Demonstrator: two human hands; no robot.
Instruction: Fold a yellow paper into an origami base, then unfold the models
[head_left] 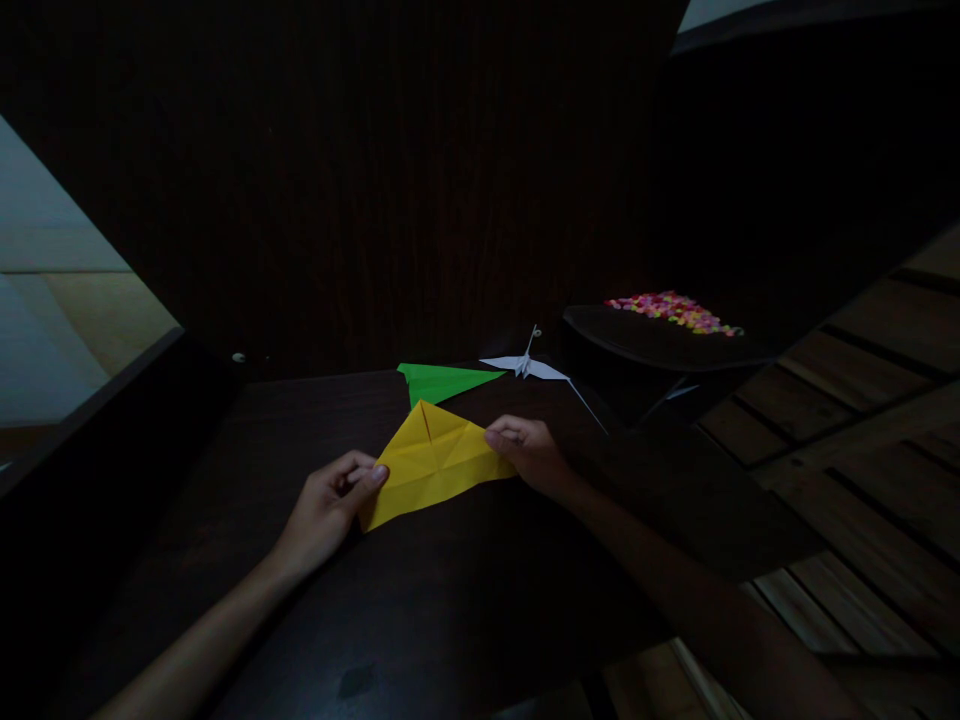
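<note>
The left grip (330, 505), toward eight o'clock, and right grip (534, 455), toward five, are bare hands; the left forearm (217, 622) and right forearm (664, 560), also bare, look slim and smooth.

Yellow paper (435, 462) partly hidden, forearms (217, 642) cut off

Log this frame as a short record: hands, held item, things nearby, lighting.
Left hand: grips the left end of the yellow paper
Right hand: grips its right end
Held item: creased, pointed at top
Beyond it: folded green paper, white winged paper figure
Farther right: small multicoloured pieces on a dark curved ledge
Lighting: dim
</note>
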